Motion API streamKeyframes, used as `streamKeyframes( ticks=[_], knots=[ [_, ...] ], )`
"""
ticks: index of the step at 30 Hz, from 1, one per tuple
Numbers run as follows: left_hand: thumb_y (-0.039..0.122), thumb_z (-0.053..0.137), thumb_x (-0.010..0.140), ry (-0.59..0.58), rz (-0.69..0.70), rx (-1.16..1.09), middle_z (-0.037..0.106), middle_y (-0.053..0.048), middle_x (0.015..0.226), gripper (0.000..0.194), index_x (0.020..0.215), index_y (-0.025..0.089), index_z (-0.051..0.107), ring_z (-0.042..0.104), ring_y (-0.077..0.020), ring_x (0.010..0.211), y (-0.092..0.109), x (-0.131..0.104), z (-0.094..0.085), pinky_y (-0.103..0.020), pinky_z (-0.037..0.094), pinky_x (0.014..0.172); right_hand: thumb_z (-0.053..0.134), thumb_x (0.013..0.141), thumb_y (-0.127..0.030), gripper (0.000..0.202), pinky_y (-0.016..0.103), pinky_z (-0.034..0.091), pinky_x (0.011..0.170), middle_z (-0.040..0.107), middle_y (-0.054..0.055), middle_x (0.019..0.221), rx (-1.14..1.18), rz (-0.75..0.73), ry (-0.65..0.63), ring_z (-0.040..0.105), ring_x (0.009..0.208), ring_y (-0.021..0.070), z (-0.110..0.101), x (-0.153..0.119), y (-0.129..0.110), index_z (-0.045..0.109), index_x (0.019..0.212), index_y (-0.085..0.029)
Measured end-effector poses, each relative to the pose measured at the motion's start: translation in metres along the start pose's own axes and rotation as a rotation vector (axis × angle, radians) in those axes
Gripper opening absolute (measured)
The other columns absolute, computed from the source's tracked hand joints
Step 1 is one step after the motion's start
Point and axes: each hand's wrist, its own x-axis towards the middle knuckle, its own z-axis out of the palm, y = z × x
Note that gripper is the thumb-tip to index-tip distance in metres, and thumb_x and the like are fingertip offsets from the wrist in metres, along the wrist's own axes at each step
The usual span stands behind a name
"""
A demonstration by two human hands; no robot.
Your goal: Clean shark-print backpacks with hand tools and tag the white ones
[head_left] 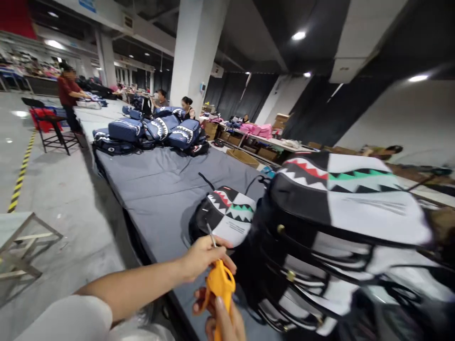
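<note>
My right hand (227, 322) is wrapped round an orange hand tool (221, 280) with a looped body and a lever-like part near my fingers. Its exact kind is not plain. Beyond it, my left hand (205, 255) has its fingers closed about a thin metal rod (211, 233) that points up and away, in line with the tool. Just past my fingertips lies a small black-and-white bag (234, 208) with red and green shark-tooth patterns. To the right rises a stack of larger backpacks (302, 194) in the same pattern, partly blurred.
A grey-covered long table (152, 189) runs away from me. Navy shark-mouth bags (156, 128) are heaped farther along it. On the left are a wooden stool (21, 232) and a black chair (53, 128). A person in dark red (69, 94) stands at the table's far end.
</note>
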Motion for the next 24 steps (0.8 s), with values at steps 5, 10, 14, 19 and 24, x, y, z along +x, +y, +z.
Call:
streamKeyframes(
  ticks=[5,10,14,19,24],
  knots=[
    [0.066,0.068,0.072,0.329,-0.055,0.226,0.071,-0.011,0.112,0.063,0.118,0.026,0.055,0.067,-0.0247,0.099,0.042,-0.033,-0.153,-0.036,0.049,0.081,0.055,0.08,-0.075,0.062,0.021,0.028,0.039,0.068,0.006,0.07,-0.203,0.054,-0.182,0.043,0.042,0.0081,0.108,0.071,0.001,0.066,0.092,-0.015],
    [0.069,0.063,0.072,0.554,-0.143,0.317,0.065,-0.011,0.127,0.069,0.125,0.026,0.053,0.063,-0.0286,0.115,0.059,-0.04,-0.267,-0.042,0.048,0.094,0.056,0.076,-0.076,0.06,0.022,0.034,0.042,0.068,0.005,0.074,-0.207,0.123,-0.16,0.054,0.05,0.0124,0.164,0.14,0.009,0.062,0.089,-0.017],
    [0.073,0.065,0.067,0.544,-0.164,0.356,0.063,-0.015,0.131,0.081,0.127,0.021,0.052,0.063,-0.0282,0.115,0.078,-0.004,-0.341,-0.039,0.05,0.092,0.061,0.071,-0.07,0.056,0.025,0.043,0.048,0.069,0.005,0.075,-0.195,0.091,-0.092,0.061,0.057,0.0159,0.198,0.218,0.025,0.061,0.088,-0.017],
    [0.075,0.068,0.058,0.613,-0.149,0.445,0.063,-0.017,0.129,0.087,0.124,0.018,0.055,0.065,-0.0293,0.113,0.129,0.09,-0.431,-0.037,0.051,0.088,0.062,0.065,-0.056,0.037,0.023,0.034,0.037,0.068,0.006,0.07,-0.118,0.169,0.079,0.061,0.054,0.018,0.224,0.34,0.047,0.061,0.075,-0.02],
    [0.066,0.067,0.065,0.549,-0.071,0.591,0.064,-0.018,0.128,0.078,0.124,0.017,0.056,0.063,-0.0307,0.114,0.181,0.182,-0.503,-0.039,0.053,0.087,0.056,0.055,-0.037,0.029,0.025,0.042,0.043,0.072,0.007,0.074,-0.132,0.191,0.26,0.068,0.065,0.0222,0.241,0.451,0.065,0.066,0.075,-0.018]
  ],
)
